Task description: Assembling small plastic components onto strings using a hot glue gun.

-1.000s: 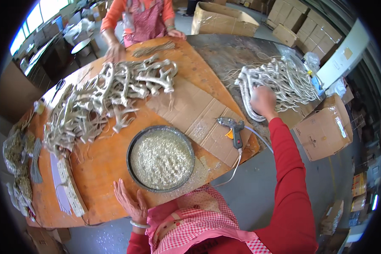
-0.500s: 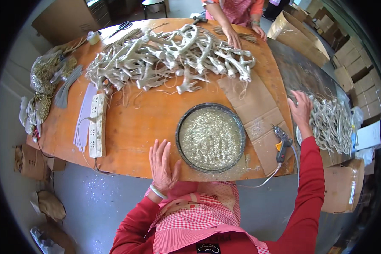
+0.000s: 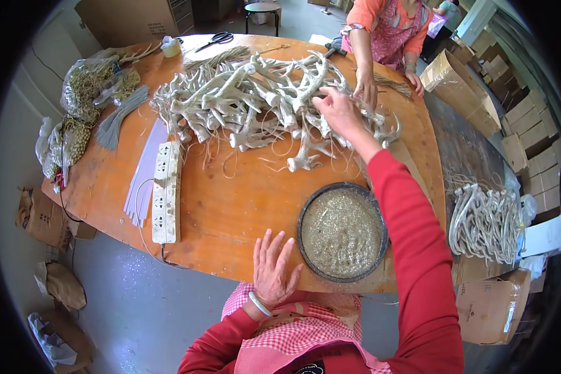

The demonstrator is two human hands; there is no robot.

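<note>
My left hand [image 3: 273,268] lies flat on the near edge of the orange wooden table [image 3: 230,212], fingers spread, holding nothing. Just to its right sits a round dark pan [image 3: 341,232] filled with pale golden granules. My right arm, in a red sleeve, stretches over the pan. My right hand [image 3: 340,111] rests on the big pile of white antler-shaped pieces [image 3: 255,100] at the far side, fingers curled on one piece near the top of the pile. Thin strings trail from the pile onto the table.
A white power strip [image 3: 165,190] and white paper strips [image 3: 144,174] lie at left, near bags of golden trim [image 3: 81,93]. Another person [image 3: 386,31] works at the far edge. A second antler pile [image 3: 486,221] and cardboard boxes [image 3: 523,124] are at right.
My right hand left the smaller pile at the right and crossed over to the big pile. The view turned left. My left hand stayed flat on the table edge.
</note>
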